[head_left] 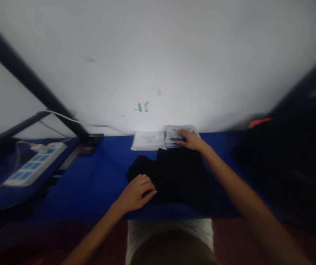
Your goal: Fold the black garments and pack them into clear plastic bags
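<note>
A black folded garment (174,176) lies on the blue table top (97,180) in front of me. My left hand (137,191) rests on the garment's near left edge with its fingers curled onto the cloth. My right hand (189,139) reaches to the back of the table and lies flat, fingers stretched, on a stack of clear plastic bags (174,133). A second stack of pale bags (148,140) sits just to the left of that one, against the white wall.
A white and blue power strip (33,165) with a white cable lies at the left. A dark pile of black cloth (287,165) with an orange tag fills the right side. Black frame bars slant across the upper left.
</note>
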`<state>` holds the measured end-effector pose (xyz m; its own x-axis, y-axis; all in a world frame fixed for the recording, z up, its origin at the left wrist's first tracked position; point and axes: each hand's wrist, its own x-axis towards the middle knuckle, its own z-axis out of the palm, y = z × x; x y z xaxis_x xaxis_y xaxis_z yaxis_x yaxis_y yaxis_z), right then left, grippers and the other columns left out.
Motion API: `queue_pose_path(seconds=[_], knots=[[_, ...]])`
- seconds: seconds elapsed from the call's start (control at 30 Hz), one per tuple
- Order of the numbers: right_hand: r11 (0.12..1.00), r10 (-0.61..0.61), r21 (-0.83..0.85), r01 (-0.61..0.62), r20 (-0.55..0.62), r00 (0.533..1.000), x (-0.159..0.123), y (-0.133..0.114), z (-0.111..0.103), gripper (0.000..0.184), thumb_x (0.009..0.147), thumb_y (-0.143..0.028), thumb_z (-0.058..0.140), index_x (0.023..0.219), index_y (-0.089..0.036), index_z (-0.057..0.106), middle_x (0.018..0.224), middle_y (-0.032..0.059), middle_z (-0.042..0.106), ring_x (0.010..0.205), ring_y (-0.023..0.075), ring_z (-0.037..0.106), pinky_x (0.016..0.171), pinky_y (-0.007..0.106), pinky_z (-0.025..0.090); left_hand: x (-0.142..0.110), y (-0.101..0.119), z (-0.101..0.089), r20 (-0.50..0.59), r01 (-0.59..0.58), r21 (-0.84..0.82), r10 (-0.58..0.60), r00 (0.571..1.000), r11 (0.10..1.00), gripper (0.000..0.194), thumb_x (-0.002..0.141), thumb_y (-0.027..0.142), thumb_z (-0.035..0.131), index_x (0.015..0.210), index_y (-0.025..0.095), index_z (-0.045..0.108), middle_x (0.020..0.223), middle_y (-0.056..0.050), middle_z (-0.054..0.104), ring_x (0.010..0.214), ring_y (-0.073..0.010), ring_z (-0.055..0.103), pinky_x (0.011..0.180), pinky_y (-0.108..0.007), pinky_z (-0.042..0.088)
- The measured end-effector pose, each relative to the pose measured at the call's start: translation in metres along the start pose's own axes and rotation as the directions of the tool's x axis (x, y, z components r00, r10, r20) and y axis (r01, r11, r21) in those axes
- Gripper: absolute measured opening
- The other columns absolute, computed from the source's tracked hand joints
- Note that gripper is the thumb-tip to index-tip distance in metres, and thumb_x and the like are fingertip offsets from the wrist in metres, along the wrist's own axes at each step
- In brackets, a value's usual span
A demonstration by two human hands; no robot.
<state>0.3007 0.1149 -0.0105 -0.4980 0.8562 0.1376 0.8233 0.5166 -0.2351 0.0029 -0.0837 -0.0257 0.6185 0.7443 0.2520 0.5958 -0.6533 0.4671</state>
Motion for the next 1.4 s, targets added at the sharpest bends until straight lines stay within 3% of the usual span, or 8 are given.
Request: queue_pose_path(seconds=[0.13, 0.3, 0.5, 0.6, 0.73, 0.93, 1.03, 1.4], knots=[[0.978, -0.115, 0.162, 0.133, -0.117, 0.986, -0.045, -0.030, -0.016, 0.045, 0.091, -0.046, 0.054, 0.123, -0.015, 0.057, 0.124, 0.0168, 0.061, 0.114, 0.0294, 0.056, 0.096, 0.042, 0.043, -0.033, -0.009, -0.008, 0.022, 0.066, 0.047, -0.067, 0.998, 0.997, 0.016, 0.090, 0.031, 0.060, 0.103, 0.023, 0.065, 0.117, -0.009, 0.060, 0.109, -0.0233, 0.054, 0.095, -0.039, 0.042], [0.917, -0.212, 0.382, 0.114, 0.225, 0.951, -0.129, -0.062, -0.017, 0.028, 0.082, -0.048, 0.066, 0.081, -0.020, 0.061, 0.074, 0.0010, 0.064, 0.065, 0.0159, 0.057, 0.057, 0.025, 0.039, -0.042, -0.009, -0.011, 0.106, 0.100, 0.032, -0.103, 0.989, 0.994, 0.019, 0.086, 0.037, 0.065, 0.098, 0.023, 0.065, 0.123, -0.008, 0.057, 0.114, -0.0254, 0.052, 0.097, -0.042, 0.041], [0.927, -0.193, 0.367, 0.075, 0.296, 0.936, -0.189, -0.058, -0.015, 0.021, 0.075, -0.032, 0.076, 0.085, -0.021, 0.062, 0.084, 0.0010, 0.064, 0.083, 0.0195, 0.059, 0.082, 0.034, 0.043, -0.042, -0.010, -0.011, 0.126, 0.094, -0.008, -0.092, 0.988, 0.996, 0.016, 0.092, 0.033, 0.057, 0.085, 0.021, 0.063, 0.116, -0.007, 0.060, 0.106, -0.0214, 0.056, 0.095, -0.038, 0.043], [0.920, -0.211, 0.378, 0.104, 0.254, 0.944, -0.197, -0.057, -0.015, 0.009, 0.083, -0.027, 0.068, 0.087, -0.021, 0.062, 0.087, 0.0013, 0.062, 0.087, 0.0190, 0.059, 0.097, 0.041, 0.038, -0.037, -0.015, -0.007, 0.037, 0.104, 0.027, -0.105, 0.994, 0.994, 0.014, 0.093, 0.033, 0.056, 0.096, 0.021, 0.063, 0.108, -0.007, 0.062, 0.100, -0.0200, 0.059, 0.091, -0.036, 0.046], [0.936, -0.113, 0.347, 0.055, 0.149, 0.982, -0.196, -0.056, -0.015, 0.015, 0.093, -0.033, 0.055, 0.098, -0.021, 0.061, 0.093, 0.0061, 0.061, 0.091, 0.0218, 0.056, 0.087, 0.039, 0.044, -0.025, -0.022, -0.003, -0.182, 0.183, 0.126, -0.158, 0.970, 0.975, 0.030, 0.092, 0.034, 0.056, 0.119, 0.021, 0.057, 0.117, -0.010, 0.060, 0.111, -0.0246, 0.055, 0.097, -0.042, 0.045], [0.955, -0.078, 0.296, 0.031, 0.148, 0.986, -0.205, -0.056, -0.016, 0.037, 0.082, -0.044, 0.068, 0.113, -0.024, 0.060, 0.115, 0.0097, 0.057, 0.109, 0.0286, 0.051, 0.095, 0.046, 0.041, -0.020, -0.025, -0.007, -0.057, 0.121, 0.132, -0.115, 0.992, 0.984, 0.023, 0.090, 0.036, 0.059, 0.108, 0.022, 0.063, 0.116, -0.008, 0.062, 0.112, -0.0244, 0.055, 0.098, -0.043, 0.044], [0.944, -0.098, 0.329, 0.039, 0.167, 0.981, -0.213, -0.057, -0.015, 0.014, 0.087, -0.035, 0.063, 0.094, -0.023, 0.062, 0.116, 0.0088, 0.057, 0.109, 0.0275, 0.051, 0.095, 0.045, 0.041, -0.024, -0.027, -0.007, -0.021, 0.101, 0.089, -0.099, 0.995, 0.991, 0.013, 0.093, 0.031, 0.055, 0.090, 0.021, 0.064, 0.111, -0.006, 0.063, 0.108, -0.0222, 0.056, 0.094, -0.040, 0.044], [0.839, 0.017, 0.543, -0.031, 0.030, 0.999, -0.224, -0.050, -0.020, 0.004, 0.092, -0.028, 0.051, 0.092, -0.025, 0.053, 0.122, 0.0097, 0.059, 0.112, 0.0252, 0.055, 0.094, 0.042, 0.045, -0.028, -0.023, -0.019, -0.173, 0.177, -0.030, -0.180, 0.968, 0.984, 0.021, 0.097, 0.027, 0.047, 0.111, 0.024, 0.063, 0.099, -0.006, 0.061, 0.099, -0.0209, 0.055, 0.089, -0.037, 0.045]])
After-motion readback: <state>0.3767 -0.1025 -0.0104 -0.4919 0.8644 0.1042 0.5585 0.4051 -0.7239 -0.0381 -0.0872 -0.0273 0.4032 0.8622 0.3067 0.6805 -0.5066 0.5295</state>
